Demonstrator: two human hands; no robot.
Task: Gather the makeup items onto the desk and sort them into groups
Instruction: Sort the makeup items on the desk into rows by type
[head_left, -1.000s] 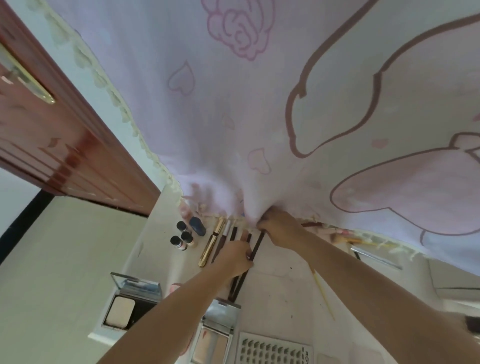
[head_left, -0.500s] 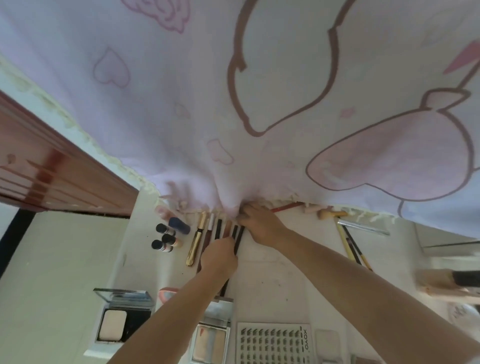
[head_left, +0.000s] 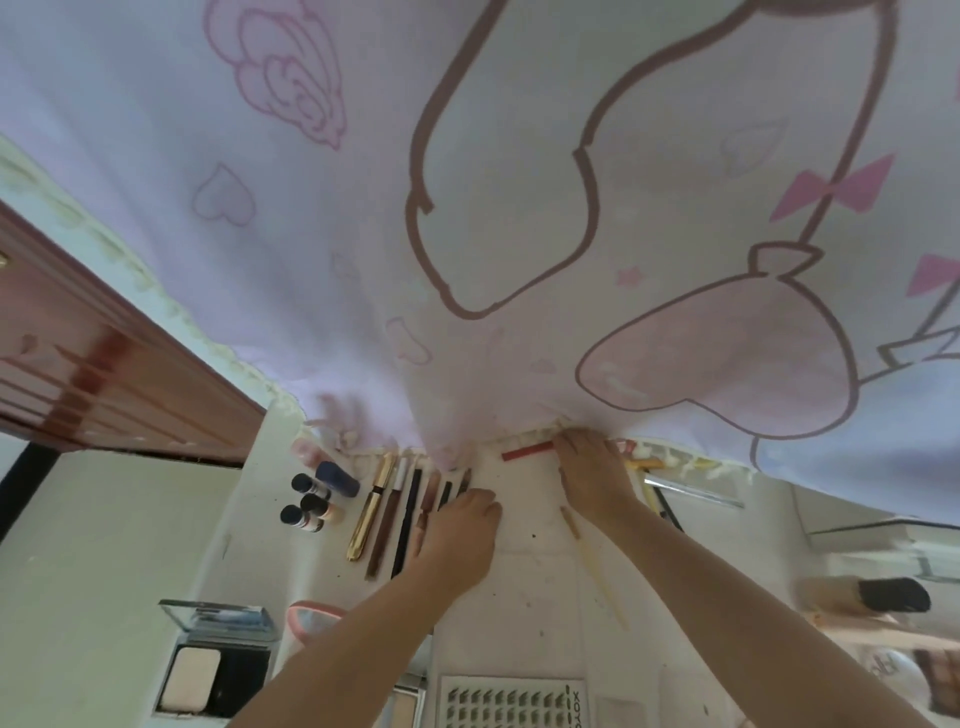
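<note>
Left hand (head_left: 457, 535) is lying palm down with fingers loosely extended, resting on the near ends of the row of pencils and slim tubes (head_left: 410, 514) on the white desk (head_left: 524, 597); no fingers are curling round any of them. Right hand (head_left: 592, 478) is reaching farther back, fingers spread flat, fingertips touching the right end of a red pencil (head_left: 527, 450) lying crosswise at the curtain hem; whether it is pinching the pencil cannot be told. Nearest the viewer, a lash tray (head_left: 511, 704) is sitting at the desk's front edge, with an open powder compact (head_left: 215, 665) to its left and a pink-rimmed item (head_left: 311, 618) just behind that. A cream stick (head_left: 597, 566) is lying lengthwise between the forearms. To the far right a dark-capped tube (head_left: 867, 596) is lying on its side. Left of the row, three small dark-capped bottles (head_left: 309, 501) and a dark blue tube (head_left: 337, 479) are grouped together, and a gold tube (head_left: 370, 506) is heading the row. A printed pink-and-lilac curtain (head_left: 467, 208) is hanging over the desk's back edge, hiding whatever lies behind it. A red-brown wooden door (head_left: 104, 374) is showing at far left.
</note>
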